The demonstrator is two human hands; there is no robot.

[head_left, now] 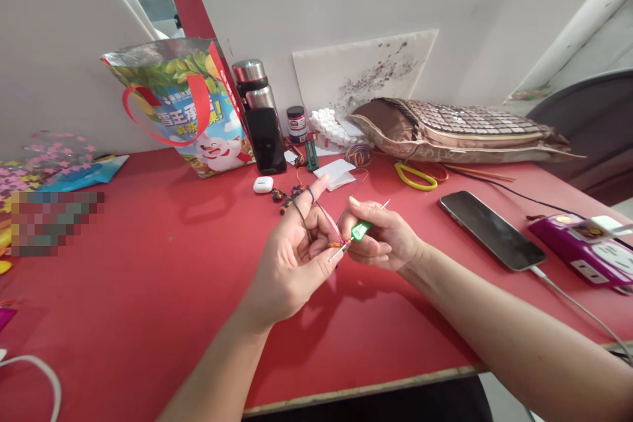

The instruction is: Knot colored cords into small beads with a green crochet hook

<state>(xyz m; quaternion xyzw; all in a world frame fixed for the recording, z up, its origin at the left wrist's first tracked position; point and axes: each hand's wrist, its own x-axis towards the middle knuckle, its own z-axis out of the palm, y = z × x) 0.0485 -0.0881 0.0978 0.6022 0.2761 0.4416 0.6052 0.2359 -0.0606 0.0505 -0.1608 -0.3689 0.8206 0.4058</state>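
Observation:
My left hand is closed, thumb and fingers pinching a small piece of crochet work in pink and orange yarn. Its index finger points up with multicolour yarn looped round it. My right hand grips a crochet hook by its green handle; the thin metal shaft runs into the crochet work by my left thumb. Beyond my left hand, dark multicolour crocheted pieces lie on the red table. A ball of multicolour yarn rests farther back. The hook's very tip is too small to make out.
A white earbud case, a standing black phone, a steel flask and a printed bag are at the back left. Yellow-handled scissors, a charging phone and a purple power strip lie right.

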